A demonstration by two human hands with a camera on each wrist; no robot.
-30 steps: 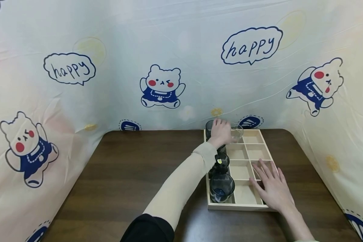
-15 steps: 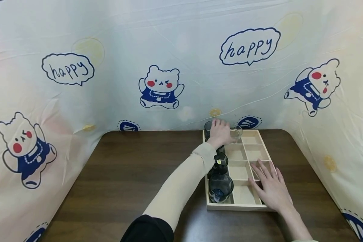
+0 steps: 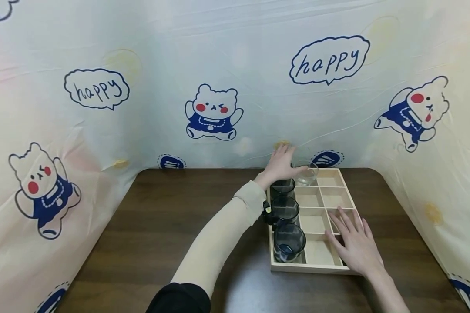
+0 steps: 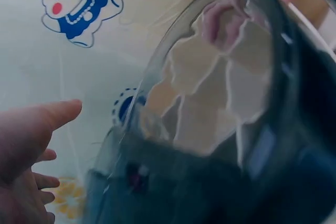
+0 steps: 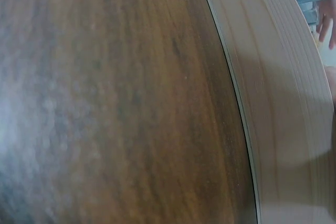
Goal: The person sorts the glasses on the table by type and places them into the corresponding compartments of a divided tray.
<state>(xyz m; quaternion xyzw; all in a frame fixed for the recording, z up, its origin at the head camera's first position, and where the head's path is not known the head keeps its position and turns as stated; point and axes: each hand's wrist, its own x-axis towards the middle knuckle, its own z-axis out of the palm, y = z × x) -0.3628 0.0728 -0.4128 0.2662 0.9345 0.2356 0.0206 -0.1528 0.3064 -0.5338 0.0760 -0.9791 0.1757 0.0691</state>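
My left hand (image 3: 280,166) is over the far left corner of a divided wooden box (image 3: 309,268), fingers spread, thumb pointing at a clear glass (image 3: 307,174). In the left wrist view its thumb and fingers hold nothing, and a dark tinted glass fills the foreground. Dark glasses stand along the box's left column: a near one (image 3: 289,242), a middle one (image 3: 286,208) and a farther one (image 3: 283,187). What lies behind the left hand is hidden. My right hand (image 3: 356,245) rests on the box's right side, fingers extended.
The box sits on a brown wooden table (image 3: 172,226), its side wall (image 5: 273,103) large in the right wrist view. A printed cloth (image 3: 254,65) hangs behind the table and at both sides. A black wrist camera (image 3: 269,214) is on the left wrist.
The left hand has drawn to the left and its fingers have spread away from the clear glass, exposing more of the dark glasses. The right hand has stayed on the box.
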